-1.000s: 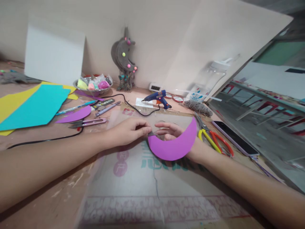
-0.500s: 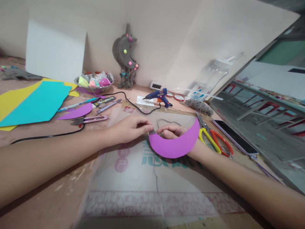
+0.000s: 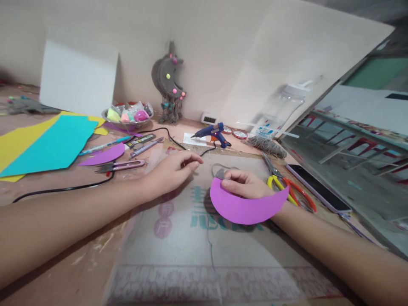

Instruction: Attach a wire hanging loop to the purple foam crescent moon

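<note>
Purple paper crescent passed to a one-handed hold: the right hand alone supports it above the printed plastic sheet.

Half a second earlier, the left hand is at the crescent's grey-covered tip; now it is apart from the paper, to the left, loosely curled with nothing visible between thumb and fingers. The right hand pinches the crescent near that tip, its thumb in front, and the far horn extends across the wrist toward the scissors. The crescent also sits farther right and lower in view. In judgement, this frees the left hand while the piece stays under control. The hot glue gun rests behind, untouched.
</note>
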`<state>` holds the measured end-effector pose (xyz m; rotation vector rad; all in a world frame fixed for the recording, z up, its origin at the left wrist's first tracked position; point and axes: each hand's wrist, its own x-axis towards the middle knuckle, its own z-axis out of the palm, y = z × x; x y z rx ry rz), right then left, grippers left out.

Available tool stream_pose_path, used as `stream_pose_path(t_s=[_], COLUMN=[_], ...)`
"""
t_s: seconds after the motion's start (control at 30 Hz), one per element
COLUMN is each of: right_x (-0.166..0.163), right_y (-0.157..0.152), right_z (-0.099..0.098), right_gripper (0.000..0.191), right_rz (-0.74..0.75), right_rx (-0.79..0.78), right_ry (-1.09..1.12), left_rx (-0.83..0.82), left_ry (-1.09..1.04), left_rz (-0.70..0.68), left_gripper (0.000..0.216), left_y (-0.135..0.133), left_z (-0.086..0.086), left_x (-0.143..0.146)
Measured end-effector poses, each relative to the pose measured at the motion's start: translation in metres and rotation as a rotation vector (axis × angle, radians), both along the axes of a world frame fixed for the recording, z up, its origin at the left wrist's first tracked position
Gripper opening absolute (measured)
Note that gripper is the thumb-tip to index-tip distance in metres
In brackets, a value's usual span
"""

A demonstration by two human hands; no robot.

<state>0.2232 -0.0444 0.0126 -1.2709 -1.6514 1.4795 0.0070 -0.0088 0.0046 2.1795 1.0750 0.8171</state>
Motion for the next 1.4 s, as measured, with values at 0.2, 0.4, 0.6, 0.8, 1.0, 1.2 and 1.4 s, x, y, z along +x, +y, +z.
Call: stream_pose_path(t_s=[0.2, 0.4, 0.6, 0.8, 1.0, 1.2, 1.4], right_x=[0.004, 0.003, -0.005, -0.008, -0.007, -0.007, -0.008], right_y=[0.002, 0.005, 0.001, -0.001, 0.0, -0.003, -0.003], right_z=[-0.003, -0.003, -0.001, -0.009, -0.013, -0.012, -0.012], right_gripper=[0.038, 0.039, 0.034, 0.027, 0.03, 0.037, 0.036], right_rz=[0.006, 0.066, 0.13, 0.145, 0.118, 0.075, 0.04], right_rx=[-0.013, 0.032, 0.126, 0.176, 0.147, 0.096, 0.088], right_ry=[0.001, -0.002, -0.152, -0.214, -0.125, 0.061, 0.049], left_rx=[-0.092, -0.453, -0.247, -0.257, -0.235, -0.275, -0.306], left_ry=[0.091, -0.204, -0.114, -0.078, -0.053, -0.094, -0.091], left_rz=[-0.575, -0.214, -0.294, -0.286, -0.252, -0.265, -0.27], left_gripper=[0.027, 0.036, 0.028, 0.025, 0.026, 0.024, 0.025], left_y=[-0.003, 0.0, -0.004, -0.008, -0.007, -0.006, -0.005], left_z=[0.0, 0.004, -0.005, -0.003, -0.002, -0.002, -0.004], left_x=[-0.003, -0.001, 0.007, 0.008, 0.007, 0.006, 0.006])
